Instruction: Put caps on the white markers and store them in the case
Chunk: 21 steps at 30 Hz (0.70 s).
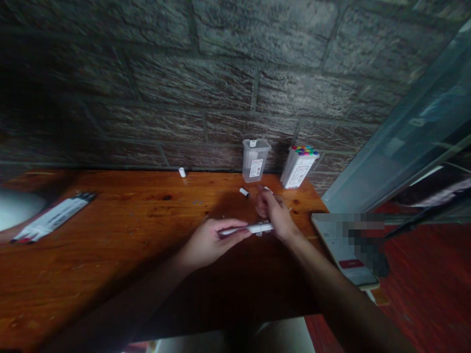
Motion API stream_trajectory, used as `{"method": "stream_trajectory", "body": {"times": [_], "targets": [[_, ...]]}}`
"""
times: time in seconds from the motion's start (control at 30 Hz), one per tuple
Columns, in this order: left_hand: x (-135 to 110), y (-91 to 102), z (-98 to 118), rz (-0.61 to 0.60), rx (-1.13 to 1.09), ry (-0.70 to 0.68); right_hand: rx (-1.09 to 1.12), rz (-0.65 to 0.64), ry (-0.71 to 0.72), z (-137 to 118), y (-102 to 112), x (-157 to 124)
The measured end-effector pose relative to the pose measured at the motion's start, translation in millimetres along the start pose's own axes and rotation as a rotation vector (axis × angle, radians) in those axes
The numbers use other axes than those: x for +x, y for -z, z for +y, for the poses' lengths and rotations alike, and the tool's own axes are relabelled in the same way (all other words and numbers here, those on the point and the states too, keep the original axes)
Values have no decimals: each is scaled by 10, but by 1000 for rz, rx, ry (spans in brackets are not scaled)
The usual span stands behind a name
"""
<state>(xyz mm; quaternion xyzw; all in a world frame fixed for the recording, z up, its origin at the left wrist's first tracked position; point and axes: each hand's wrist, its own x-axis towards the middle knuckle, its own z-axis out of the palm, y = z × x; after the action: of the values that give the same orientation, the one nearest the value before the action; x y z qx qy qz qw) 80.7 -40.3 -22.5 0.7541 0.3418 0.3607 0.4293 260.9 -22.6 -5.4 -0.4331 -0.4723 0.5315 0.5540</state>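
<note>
My left hand (211, 240) is closed around a slim white marker (259, 228), held roughly level above the table with its end pointing right. My right hand (271, 208) is just beyond that end, its fingers curled in; whatever they may hold is hidden. A small white cap with a dark end (244, 192) lies left of my right fingers. Another white piece (268, 189) shows right behind those fingers, partly covered. A clear plastic box (256, 162) and a second box packed with colourful-ended markers (299, 166) stand behind my hands.
A white cap (182, 172) stands by the wall. Several white pens with dark ends (55, 215) lie at the left, beside a pale rounded object (18, 210). A flat light board or case (340, 245) sits at the wooden table's right edge. A brick-patterned wall (221, 88) rises behind.
</note>
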Motion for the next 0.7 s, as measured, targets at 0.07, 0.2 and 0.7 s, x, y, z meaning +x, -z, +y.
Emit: {"method": "stream_trajectory", "body": {"times": [0.07, 0.2, 0.7], "targets": [[2, -14, 0, 26, 19, -14, -11, 5, 33, 6, 7, 7], [-2, -40, -19, 62, 31, -42, 82, -18, 88, 23, 4, -10], [128, 376, 39, 338, 189, -156, -379, -27, 147, -93, 37, -40]]}}
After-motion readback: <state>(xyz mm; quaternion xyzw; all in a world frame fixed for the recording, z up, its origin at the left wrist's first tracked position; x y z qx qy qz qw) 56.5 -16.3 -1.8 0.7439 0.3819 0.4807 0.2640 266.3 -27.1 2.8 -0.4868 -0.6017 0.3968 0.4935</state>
